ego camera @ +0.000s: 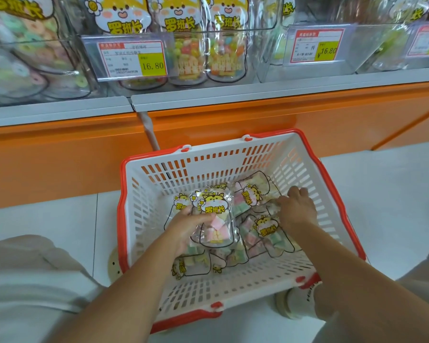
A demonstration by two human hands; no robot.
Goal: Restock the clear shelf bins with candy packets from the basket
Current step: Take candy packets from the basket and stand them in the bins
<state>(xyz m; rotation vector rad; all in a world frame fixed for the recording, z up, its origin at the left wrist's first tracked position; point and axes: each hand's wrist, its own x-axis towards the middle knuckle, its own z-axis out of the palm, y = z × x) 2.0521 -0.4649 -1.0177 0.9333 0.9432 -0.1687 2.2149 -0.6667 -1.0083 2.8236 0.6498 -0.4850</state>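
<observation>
A white basket with a red rim (233, 288) sits on the floor below the shelf and holds several clear candy packets printed with a yellow cartoon animal. My left hand (187, 227) grips a small stack of packets (214, 219) lifted above the pile. My right hand (296, 209) reaches into the right side of the basket, its fingers curled on another packet (270, 206); the grasp is partly hidden. Clear shelf bins (183, 33) above hold similar packets of coloured candy.
Price tags reading 16.80 (134, 59) hang on the bin fronts. An orange shelf base (60, 157) runs behind the basket. White floor tiles (382, 194) lie to the right. My knees frame the basket, and a shoe (295, 303) touches its near right corner.
</observation>
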